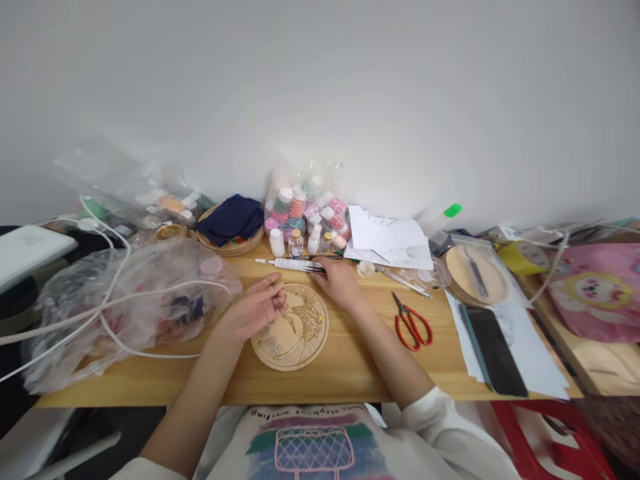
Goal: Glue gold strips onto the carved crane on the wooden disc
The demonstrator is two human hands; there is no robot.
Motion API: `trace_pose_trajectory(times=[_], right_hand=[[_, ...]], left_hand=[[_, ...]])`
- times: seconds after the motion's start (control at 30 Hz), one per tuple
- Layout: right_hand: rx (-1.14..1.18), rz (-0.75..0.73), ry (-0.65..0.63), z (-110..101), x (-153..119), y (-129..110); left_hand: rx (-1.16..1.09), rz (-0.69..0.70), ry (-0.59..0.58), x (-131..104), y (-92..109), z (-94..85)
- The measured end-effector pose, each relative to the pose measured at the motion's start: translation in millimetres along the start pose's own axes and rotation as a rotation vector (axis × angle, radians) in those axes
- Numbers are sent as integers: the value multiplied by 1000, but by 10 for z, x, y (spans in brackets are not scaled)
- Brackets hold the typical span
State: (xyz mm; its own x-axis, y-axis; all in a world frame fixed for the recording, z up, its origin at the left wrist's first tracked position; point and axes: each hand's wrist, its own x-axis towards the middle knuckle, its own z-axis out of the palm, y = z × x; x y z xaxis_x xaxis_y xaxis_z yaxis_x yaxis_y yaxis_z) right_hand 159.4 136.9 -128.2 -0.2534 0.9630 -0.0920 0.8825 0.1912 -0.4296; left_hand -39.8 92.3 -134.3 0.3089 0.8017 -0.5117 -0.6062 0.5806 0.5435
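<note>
A round wooden disc with an engraved crane-like bird and gold-coloured parts lies on the table in front of me. My left hand hovers over its upper left edge, fingers curled and thumb drawn against them; anything between the fingertips is too small to make out. Beyond the disc, my right hand is low over the table, its fingers closed around dark tweezers. Beside these lies a white glue tube with its nozzle to the left. Small bottles, among them a glass jar, stand just behind the tube.
Red-handled scissors lie right of my forearm. Farther right are a phone on paper sheets and a bagged wooden disc. Plastic bags and white cables cover the left. Bagged bead jars stand against the wall.
</note>
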Motion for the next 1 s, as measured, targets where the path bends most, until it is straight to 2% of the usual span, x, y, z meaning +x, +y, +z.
trace_pose_trajectory(times=[0.27,0.37,0.47,0.57,0.63,0.67,0.8,0.9,1.0], right_hand=[[64,-40,4,48,51,18],[122,-68,49,-40,-29,21],[230,-136,111,-201,-230,13],[569,-299,239,-398,-546,-7],[761,-325,286,-535,-777,-40],[855,-326,308,-600,-886,-64],[1208,-483,257,-769,-1207,-199],[1155,-430,347,-746,-1323,-284],[906,-422,374,-643,-1372,-285]], left_hand=[[31,19,-8,9,-5,-18],[41,28,-33,-25,-6,-16],[46,29,-70,-111,2,36],[51,40,-167,-229,2,137],[71,74,-328,-297,-11,216],[68,75,-367,-322,-24,255],[39,55,-440,-368,-104,372],[24,18,-467,-381,-179,430],[-15,-15,-455,-412,-249,498]])
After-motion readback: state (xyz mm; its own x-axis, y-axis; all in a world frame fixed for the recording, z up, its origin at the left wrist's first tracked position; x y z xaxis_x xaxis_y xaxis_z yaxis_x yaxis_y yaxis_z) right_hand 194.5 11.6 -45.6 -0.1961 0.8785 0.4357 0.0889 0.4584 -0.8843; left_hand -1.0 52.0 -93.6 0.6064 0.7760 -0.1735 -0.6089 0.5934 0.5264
